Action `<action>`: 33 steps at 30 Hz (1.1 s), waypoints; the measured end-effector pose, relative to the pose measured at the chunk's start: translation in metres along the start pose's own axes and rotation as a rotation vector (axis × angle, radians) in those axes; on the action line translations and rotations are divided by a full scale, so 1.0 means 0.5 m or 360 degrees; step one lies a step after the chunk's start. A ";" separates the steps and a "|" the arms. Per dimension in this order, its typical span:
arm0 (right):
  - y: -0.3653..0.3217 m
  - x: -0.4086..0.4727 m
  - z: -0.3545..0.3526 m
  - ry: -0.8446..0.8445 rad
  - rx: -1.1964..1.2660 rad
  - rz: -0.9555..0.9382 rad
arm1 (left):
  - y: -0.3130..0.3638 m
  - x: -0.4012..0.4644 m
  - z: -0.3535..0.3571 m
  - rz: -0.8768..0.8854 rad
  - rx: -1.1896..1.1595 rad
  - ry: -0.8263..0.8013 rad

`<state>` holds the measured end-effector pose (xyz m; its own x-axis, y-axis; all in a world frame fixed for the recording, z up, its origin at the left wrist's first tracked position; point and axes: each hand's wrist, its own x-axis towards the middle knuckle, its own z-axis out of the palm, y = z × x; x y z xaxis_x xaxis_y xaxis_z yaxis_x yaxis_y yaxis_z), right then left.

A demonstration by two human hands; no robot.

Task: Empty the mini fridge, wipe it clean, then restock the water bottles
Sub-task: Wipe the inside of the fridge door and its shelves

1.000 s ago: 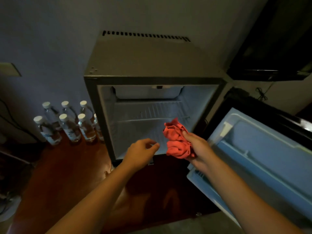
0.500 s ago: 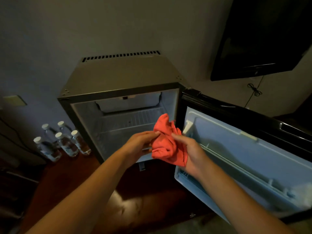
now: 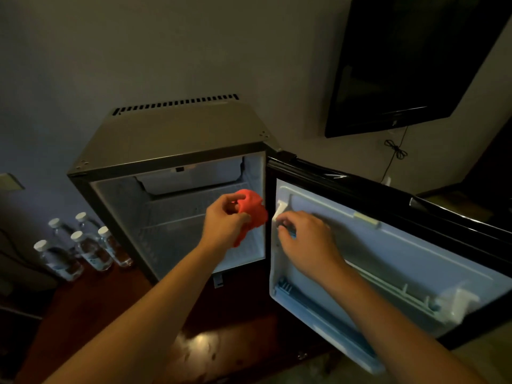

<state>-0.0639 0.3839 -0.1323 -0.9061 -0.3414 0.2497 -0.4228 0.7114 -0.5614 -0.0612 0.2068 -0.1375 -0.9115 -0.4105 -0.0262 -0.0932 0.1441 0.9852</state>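
Observation:
The mini fridge (image 3: 177, 134) stands open, and the part of its white interior that I can see holds nothing but a wire shelf. Its door (image 3: 401, 259) swings out to the right, inner side up. My left hand (image 3: 224, 225) grips a crumpled red cloth (image 3: 253, 206) in front of the fridge opening, near its right wall. My right hand (image 3: 307, 239) is over the door's inner liner with bent fingers. Its fingertips touch the liner beside a white bracket (image 3: 281, 209). Whether they pinch anything is hidden. Several water bottles (image 3: 91, 245) with white caps stand on the floor left of the fridge.
A dark television (image 3: 410, 65) hangs on the wall at upper right, with a cable (image 3: 394, 151) dangling below it. The floor (image 3: 116, 314) in front of the fridge is reddish wood. A dark piece of furniture (image 3: 471, 200) stands behind the door.
The cloth has passed from my right hand to my left hand. My right hand has let go and moved right onto the door liner. The view has shifted right and up.

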 end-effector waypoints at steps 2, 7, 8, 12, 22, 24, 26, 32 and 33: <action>0.015 0.003 0.014 -0.0079 -0.0059 0.0033 | -0.013 -0.017 0.032 0.0070 -0.0055 -0.0075; 0.027 -0.002 0.024 -0.0040 -0.0135 0.0071 | -0.067 -0.014 0.064 -0.0158 -0.0679 -0.0089; 0.024 -0.002 0.023 -0.0051 -0.0142 0.0097 | -0.076 -0.009 0.062 -0.0228 -0.0805 -0.0074; 0.026 0.011 0.019 0.0009 -0.0097 0.0204 | -0.093 0.009 0.059 -0.0243 -0.0826 -0.0204; 0.041 0.019 0.023 -0.0023 -0.0112 0.0260 | -0.143 0.005 0.085 0.0552 -0.0239 -0.0411; 0.041 0.020 0.025 -0.0048 -0.0151 0.0255 | -0.145 0.004 0.087 0.0617 -0.0193 -0.0399; 0.045 0.020 0.027 -0.0064 -0.0174 0.0247 | -0.147 0.009 0.084 0.0644 -0.0180 -0.0420; 0.054 0.026 0.029 -0.0115 -0.0207 0.0233 | -0.173 0.014 0.079 0.0640 -0.0117 -0.0489; 0.055 0.026 0.028 -0.0115 -0.0222 0.0228 | -0.183 0.011 0.079 0.0590 -0.0110 -0.0512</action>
<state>-0.0871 0.3906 -0.1555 -0.9558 -0.2704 0.1152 -0.2922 0.8324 -0.4709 -0.0735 0.2270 -0.2347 -0.9568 -0.0424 0.2875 0.2772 0.1635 0.9468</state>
